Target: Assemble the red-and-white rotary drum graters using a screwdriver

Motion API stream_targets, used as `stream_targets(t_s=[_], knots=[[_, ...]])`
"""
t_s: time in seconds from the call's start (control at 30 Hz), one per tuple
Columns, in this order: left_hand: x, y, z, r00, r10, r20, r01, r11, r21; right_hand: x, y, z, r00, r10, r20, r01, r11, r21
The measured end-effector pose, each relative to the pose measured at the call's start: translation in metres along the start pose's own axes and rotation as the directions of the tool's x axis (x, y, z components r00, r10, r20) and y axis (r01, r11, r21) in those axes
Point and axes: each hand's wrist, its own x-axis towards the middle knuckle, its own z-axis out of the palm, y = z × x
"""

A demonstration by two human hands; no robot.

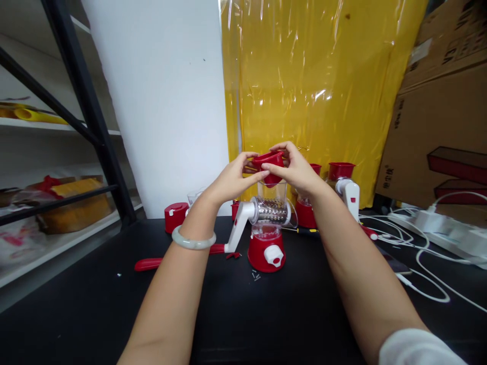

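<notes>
Arms extended; left hand, right hand raised, fingers pinching.

One camera is watching; it is sitting on the person's head, looking forward and a little down; the left hand, the right hand and the red cup they are holding are showing close up in the middle; the black table is filling the bottom.

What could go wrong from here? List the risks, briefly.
The left hand and right hand both hold the red hopper over the grater; no hand steadies its base, so it might tip or slide. Small metal bits lie loose on the black table by the base and could get knocked away.
</notes>
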Motion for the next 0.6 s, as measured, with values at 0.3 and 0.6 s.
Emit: stream_targets(t_s=[0.3,0.6], knots=[[0.002,0.017,0.000,0.951,0.119,-0.284,-0.104,0.992,0.068,0.000,-0.018,0.011,0.993,-0.088,-0.072,0.095,0.991,0.093],[-0.002,0.022,0.002,0.983,0.145,-0.113,-0.143,0.989,0.020,-0.001,-0.023,0.016,0.990,-0.138,-0.015,0.138,0.977,0.161]])
